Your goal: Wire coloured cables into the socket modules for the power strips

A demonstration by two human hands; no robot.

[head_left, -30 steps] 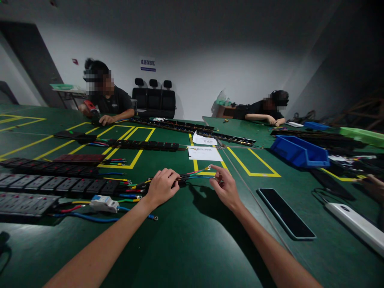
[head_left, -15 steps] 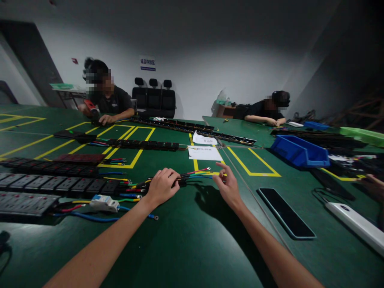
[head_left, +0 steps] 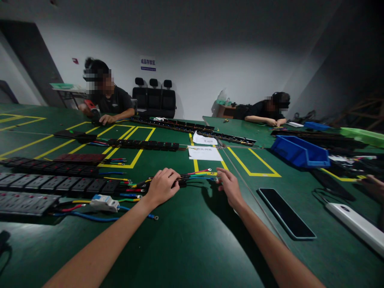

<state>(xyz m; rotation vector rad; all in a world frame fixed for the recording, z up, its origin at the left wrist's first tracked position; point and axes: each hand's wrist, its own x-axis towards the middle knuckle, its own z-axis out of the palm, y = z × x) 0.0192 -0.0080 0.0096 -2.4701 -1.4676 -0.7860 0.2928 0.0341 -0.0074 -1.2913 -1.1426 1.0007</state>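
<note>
My left hand point(head_left: 163, 185) is closed over a bundle of coloured wires point(head_left: 192, 175), palm down on the green table. Red, green, yellow and blue wires stick out to its right, with ring terminals at their tips. Beside those tips is my right hand point(head_left: 229, 186), its fingers partly bent and apart, nothing visibly gripped. The blue wire's terminal point(head_left: 215, 179) lies close to the right fingertips; whether they touch it I cannot tell. Left of my left hand lie black socket strips point(head_left: 90, 185) with wire leads, and a white connector block point(head_left: 104, 203) sits on the nearest strip's wires.
A phone point(head_left: 286, 214) and a white power bank point(head_left: 355, 224) lie to the right. Behind them stands a blue bin point(head_left: 300, 151). Paper labels point(head_left: 205, 153) lie ahead on the table. Two co-workers sit across, one with a red power tool point(head_left: 91, 107). A hand point(head_left: 373, 183) shows at the right edge.
My right hand has come slightly down and nearer the wire tips, its raised index finger now lower. The left hand has stayed in place on the wires.
</note>
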